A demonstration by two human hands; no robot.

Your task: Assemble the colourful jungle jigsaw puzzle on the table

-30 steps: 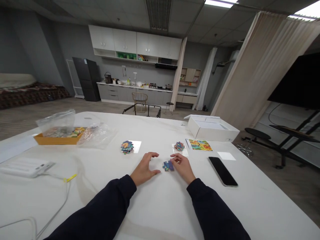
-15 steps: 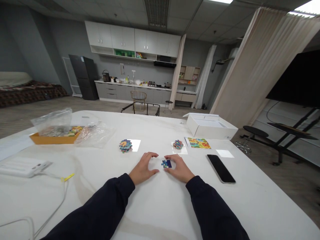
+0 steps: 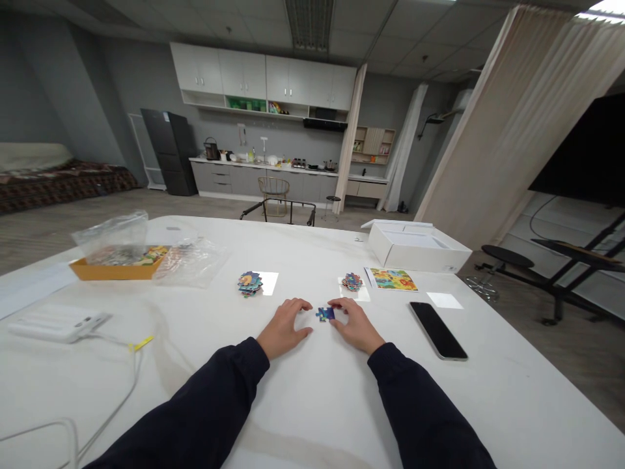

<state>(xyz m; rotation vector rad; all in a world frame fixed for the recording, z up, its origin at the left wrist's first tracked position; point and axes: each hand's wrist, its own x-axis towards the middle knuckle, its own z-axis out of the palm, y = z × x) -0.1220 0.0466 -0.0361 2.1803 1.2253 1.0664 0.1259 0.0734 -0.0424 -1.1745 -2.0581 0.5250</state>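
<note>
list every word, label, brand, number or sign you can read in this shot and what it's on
No text can be read in this view.
White box: small print at its lower right corner, too small to read.
Fridge: pale sticker near the top, too small to read.
White device: small dark marks at one end; can't tell whether they are text.
Picture sheet: no readable words.
Puzzle piece: no readable words.

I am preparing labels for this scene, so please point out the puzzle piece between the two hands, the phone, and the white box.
Puzzle piece (image 3: 325, 314), head view: middle of its printed face.
Phone (image 3: 438, 330), head view: middle of its dark screen.
White box (image 3: 424, 257), head view: its front wall.
</note>
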